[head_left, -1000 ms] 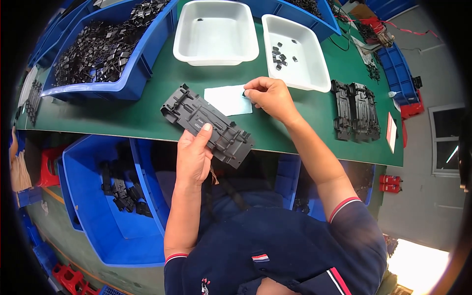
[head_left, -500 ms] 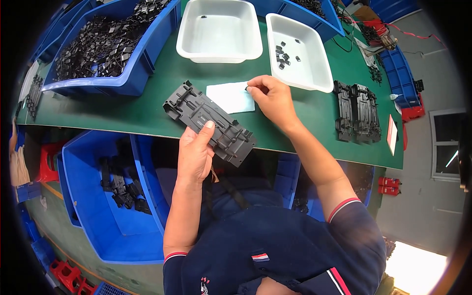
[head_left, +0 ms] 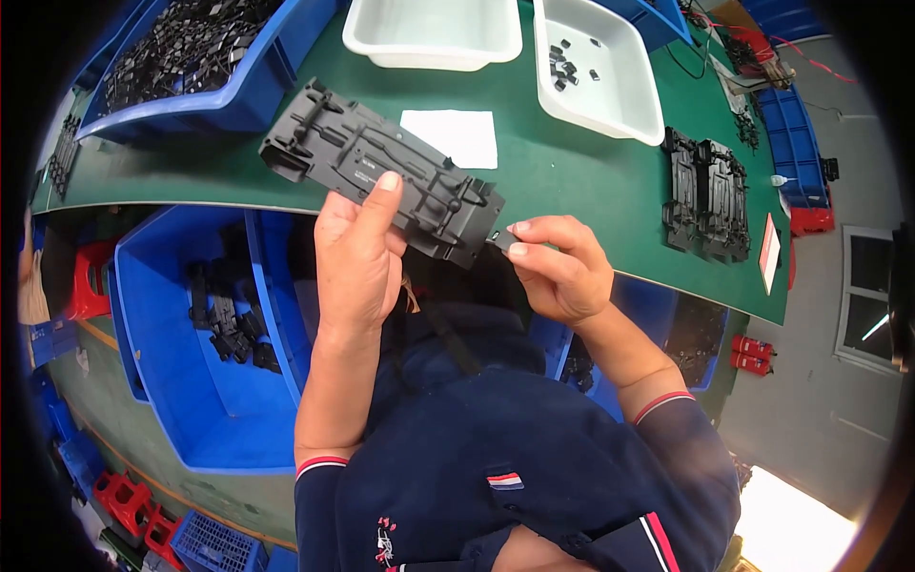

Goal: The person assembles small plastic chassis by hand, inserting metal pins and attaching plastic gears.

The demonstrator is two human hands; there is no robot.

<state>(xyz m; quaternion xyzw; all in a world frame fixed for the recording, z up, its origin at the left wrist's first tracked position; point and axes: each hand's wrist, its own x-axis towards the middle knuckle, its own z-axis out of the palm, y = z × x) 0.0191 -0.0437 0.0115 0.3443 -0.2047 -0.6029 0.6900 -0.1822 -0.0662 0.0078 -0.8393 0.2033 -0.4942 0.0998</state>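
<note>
My left hand (head_left: 357,253) is closed on a long black plastic chassis part (head_left: 376,172), thumb on top and fingers beneath. The part is held tilted over the table's front edge, its right end lower than its left. Between thumb and forefinger, my right hand (head_left: 567,272) pinches a small black plastic piece (head_left: 499,239) close to the chassis part's lower right end. Whether the small piece touches it I cannot tell. Beyond the chassis part a white sheet (head_left: 457,133) lies on the green table (head_left: 562,186).
At the back stand a white tub (head_left: 434,52) and another white tub (head_left: 620,105) with several small black pieces. A blue bin (head_left: 210,110) of black parts is at the left. More chassis parts (head_left: 705,195) lie at the right. Below the table is a large blue bin (head_left: 238,434).
My right hand has come from the white sheet down to the chassis part's right end, with the small piece. My left hand has shifted the chassis part slightly left and turned it flatter.
</note>
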